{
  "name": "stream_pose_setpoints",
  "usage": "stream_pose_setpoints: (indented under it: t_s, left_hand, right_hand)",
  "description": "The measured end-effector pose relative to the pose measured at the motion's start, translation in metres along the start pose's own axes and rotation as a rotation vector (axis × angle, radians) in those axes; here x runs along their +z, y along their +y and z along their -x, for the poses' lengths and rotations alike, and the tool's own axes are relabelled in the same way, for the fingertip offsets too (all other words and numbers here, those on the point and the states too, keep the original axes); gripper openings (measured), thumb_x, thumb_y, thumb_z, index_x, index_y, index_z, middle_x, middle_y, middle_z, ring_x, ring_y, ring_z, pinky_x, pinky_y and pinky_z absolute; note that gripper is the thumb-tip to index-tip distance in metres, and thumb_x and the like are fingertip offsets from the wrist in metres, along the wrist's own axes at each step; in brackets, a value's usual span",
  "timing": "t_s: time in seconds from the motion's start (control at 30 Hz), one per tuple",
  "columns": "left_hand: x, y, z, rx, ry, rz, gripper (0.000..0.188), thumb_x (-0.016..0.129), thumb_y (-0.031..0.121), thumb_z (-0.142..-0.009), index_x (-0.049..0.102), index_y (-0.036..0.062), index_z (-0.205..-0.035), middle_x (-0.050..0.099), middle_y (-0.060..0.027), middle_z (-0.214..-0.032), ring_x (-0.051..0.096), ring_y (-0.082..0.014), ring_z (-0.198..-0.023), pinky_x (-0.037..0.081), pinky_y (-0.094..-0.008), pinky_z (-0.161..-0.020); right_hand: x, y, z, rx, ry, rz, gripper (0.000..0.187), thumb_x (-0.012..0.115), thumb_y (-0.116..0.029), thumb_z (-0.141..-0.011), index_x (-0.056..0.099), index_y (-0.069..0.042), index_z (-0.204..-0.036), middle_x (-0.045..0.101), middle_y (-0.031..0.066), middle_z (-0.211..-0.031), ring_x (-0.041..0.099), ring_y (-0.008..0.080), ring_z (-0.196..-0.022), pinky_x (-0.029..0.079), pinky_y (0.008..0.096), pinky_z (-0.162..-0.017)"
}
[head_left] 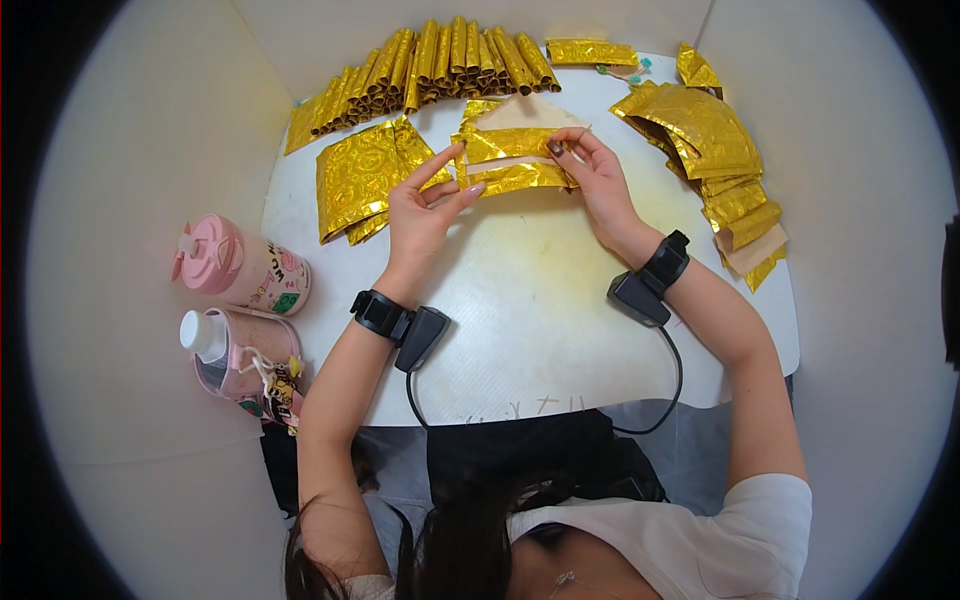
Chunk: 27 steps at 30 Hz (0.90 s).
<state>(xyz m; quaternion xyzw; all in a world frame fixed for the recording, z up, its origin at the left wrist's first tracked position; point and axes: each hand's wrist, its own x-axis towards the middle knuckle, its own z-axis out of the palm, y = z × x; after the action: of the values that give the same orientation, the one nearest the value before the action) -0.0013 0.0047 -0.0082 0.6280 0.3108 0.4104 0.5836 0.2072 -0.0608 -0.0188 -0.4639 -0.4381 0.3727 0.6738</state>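
Observation:
A sheet of gold foil paper with a pale backing is held up, partly folded, near the far middle of the table. At its left end, my left hand grips it, with the thumb on the lower strip and the index finger at the upper corner. My right hand pinches the right end between thumb and fingers. Behind it lies more gold paper, one piece showing its pale side. A stack of flat gold foil sheets lies just left of my left hand.
Several rolled gold foil tubes are piled along the back. Folded gold pieces overlap at the right, near a flat gold strip. At the left stand a pink lidded cup and a pink holder with a white-capped bottle.

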Motion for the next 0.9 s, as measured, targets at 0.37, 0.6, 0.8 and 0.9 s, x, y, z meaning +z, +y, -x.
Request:
stream_pose_setpoints:
  t_s: [0.37,0.6,0.8,0.9]
  left_hand:
    - [-0.004,0.002,-0.001,0.04,-0.006,-0.051,0.05,0.069,0.001,-0.079,0.054,0.0043,-0.127,0.06,-0.0051,-0.121,0.059,-0.0059,-0.084,0.05,-0.0203,-0.075]
    - [-0.01,-0.011,-0.007,-0.049,0.159,0.152,0.035,0.069,0.008,-0.083,0.06,0.0023,-0.116,0.066,-0.0097,-0.104,0.062,-0.0077,-0.083,0.051,-0.0228,-0.07]
    - [-0.001,-0.007,-0.003,-0.009,0.298,0.208,0.04,0.07,0.006,-0.082,0.052,0.0056,-0.118,0.063,-0.012,-0.106,0.063,-0.0125,-0.084,0.051,-0.0241,-0.071]
    - [-0.003,-0.007,-0.005,-0.01,0.266,0.239,0.044,0.069,0.007,-0.082,0.047,0.0068,-0.12,0.063,-0.011,-0.105,0.063,-0.0135,-0.084,0.052,-0.0249,-0.071]
  right_hand:
    - [-0.002,-0.009,0.004,0.071,-0.112,-0.027,0.038,0.068,-0.003,-0.08,0.054,-0.005,-0.115,0.059,0.005,-0.119,0.064,0.0073,-0.078,0.051,0.0184,-0.063]
    - [0.004,-0.015,0.003,-0.012,-0.203,0.032,0.049,0.07,0.007,-0.072,0.05,-0.002,-0.116,0.049,0.0114,-0.132,0.065,0.0181,-0.093,0.056,0.0233,-0.076]
    - [0.007,-0.015,0.006,-0.074,-0.185,-0.091,0.051,0.067,0.009,-0.075,0.038,-0.008,-0.115,0.05,0.0178,-0.13,0.065,0.0218,-0.094,0.057,0.0256,-0.075]
    - [0.009,-0.017,0.01,0.009,-0.155,-0.153,0.05,0.066,0.007,-0.078,0.036,-0.009,-0.113,0.053,0.0193,-0.126,0.066,0.0181,-0.088,0.057,0.0242,-0.071]
